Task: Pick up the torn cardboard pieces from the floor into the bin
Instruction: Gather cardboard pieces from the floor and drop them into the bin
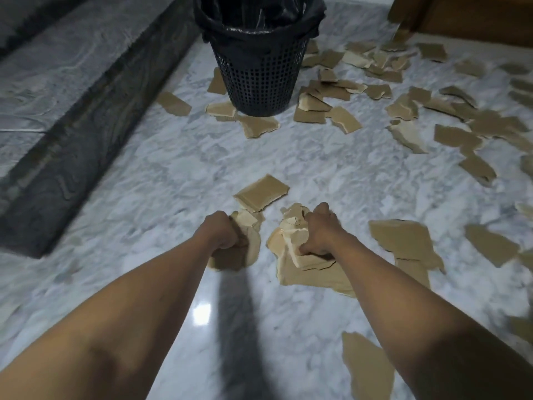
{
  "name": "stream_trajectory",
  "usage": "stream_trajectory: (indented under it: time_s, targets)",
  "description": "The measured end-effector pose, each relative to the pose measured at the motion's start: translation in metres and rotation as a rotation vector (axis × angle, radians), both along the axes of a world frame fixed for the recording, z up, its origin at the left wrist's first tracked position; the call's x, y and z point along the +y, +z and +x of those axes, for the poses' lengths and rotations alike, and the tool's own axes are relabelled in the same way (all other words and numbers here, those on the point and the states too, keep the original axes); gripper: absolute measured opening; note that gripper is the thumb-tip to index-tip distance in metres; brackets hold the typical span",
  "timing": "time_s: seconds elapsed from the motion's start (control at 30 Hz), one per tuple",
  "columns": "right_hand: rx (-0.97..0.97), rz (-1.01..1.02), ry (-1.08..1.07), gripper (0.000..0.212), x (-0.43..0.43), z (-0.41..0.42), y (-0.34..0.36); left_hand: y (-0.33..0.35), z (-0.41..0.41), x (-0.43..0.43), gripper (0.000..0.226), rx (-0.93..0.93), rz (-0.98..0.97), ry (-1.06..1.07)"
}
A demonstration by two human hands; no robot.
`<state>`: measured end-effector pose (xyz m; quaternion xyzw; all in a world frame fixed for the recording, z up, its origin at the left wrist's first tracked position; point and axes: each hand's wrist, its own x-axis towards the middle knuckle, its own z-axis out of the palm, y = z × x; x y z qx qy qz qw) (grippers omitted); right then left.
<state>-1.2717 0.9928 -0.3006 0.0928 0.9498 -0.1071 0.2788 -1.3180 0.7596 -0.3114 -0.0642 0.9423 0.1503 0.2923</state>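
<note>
Cardboard pieces [403, 238] litter the floor [161, 174]; one bin [258, 67] at 12 o'clock; left hand [223, 233] and right hand [320, 230] each clench a cardboard bundle.

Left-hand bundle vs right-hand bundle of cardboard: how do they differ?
The left hand grips a smaller bundle, mostly hidden behind the fist. The right hand grips a larger bundle, with several torn layers fanning out below and left of the fist. Both are tan torn cardboard, held in closed fists above the marble floor, short of the bin.

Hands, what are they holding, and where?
Each holds torn cardboard: left hand grips a small bunch at its top; right hand clutches a bigger bunch midway.
</note>
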Motion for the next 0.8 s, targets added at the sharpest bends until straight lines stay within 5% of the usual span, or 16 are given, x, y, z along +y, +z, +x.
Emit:
stream_trajectory:
  time_s: [0.27, 0.4, 0.53, 0.63, 0.73, 0.8]
  targets:
    - [0.109, -0.246, -0.256, 0.074, -0.001, 0.045, 0.008, 0.005, 0.048, 0.008, 0.093, -0.074, 0.062, -0.064]
    - [0.116, -0.524, -0.455, 0.089, 0.025, 0.052, 0.026, 0.017, 0.051, 0.015, 0.076, -0.270, 0.082, -0.192]
    - [-0.027, -0.635, -0.685, 0.039, 0.070, 0.070, 0.047, 0.039, 0.041, 0.027, 0.053, -0.579, 0.211, -0.255]
    - [-0.257, -0.602, -0.703, 0.030, 0.095, 0.093, 0.061, 0.052, 0.028, 0.044, 0.041, -0.502, 0.290, -0.244]
    - [-0.481, -0.388, -0.523, 0.076, 0.097, 0.114, 0.055, 0.043, 0.013, 0.063, 0.054, -0.264, 0.311, -0.152]
    - [-0.577, -0.189, -0.250, 0.084, 0.080, 0.127, 0.045, 0.032, 0.011, 0.074, 0.080, -0.080, 0.143, -0.152]
